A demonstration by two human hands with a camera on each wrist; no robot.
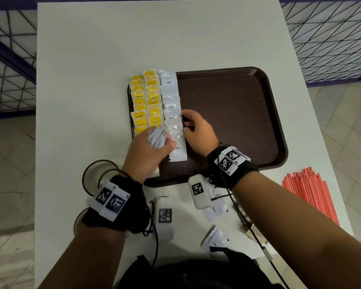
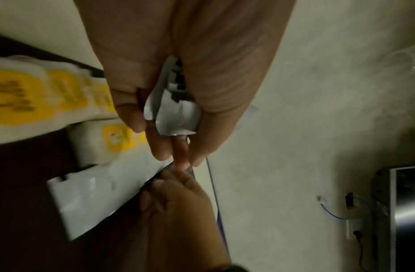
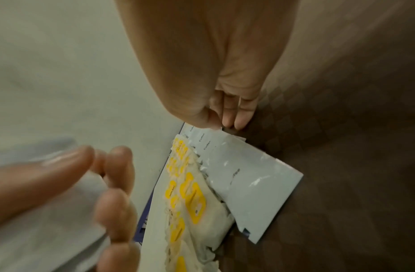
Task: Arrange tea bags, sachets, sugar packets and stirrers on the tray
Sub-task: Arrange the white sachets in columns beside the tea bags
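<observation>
A brown tray (image 1: 227, 113) holds two columns of yellow tea bags (image 1: 146, 101) along its left side. Beside them lies a column of overlapping white coffee sachets (image 1: 171, 105). My left hand (image 1: 154, 142) hovers over the near end of these rows and grips a bundle of white sachets (image 1: 157, 137), seen close up in the left wrist view (image 2: 176, 114). My right hand (image 1: 189, 124) is on the tray, fingers curled, pinching the right edge of a sachet in the column (image 3: 227, 121). The tea bags (image 3: 190, 193) and sachets (image 3: 255, 184) lie just below it.
Red stirrers (image 1: 308, 192) lie in a pile at the table's right edge. Loose coffee sachets (image 1: 216, 209) (image 1: 215, 239) lie on the white table (image 1: 113, 49) near me. Round glass containers (image 1: 94, 176) stand under my left wrist. The tray's right half is bare.
</observation>
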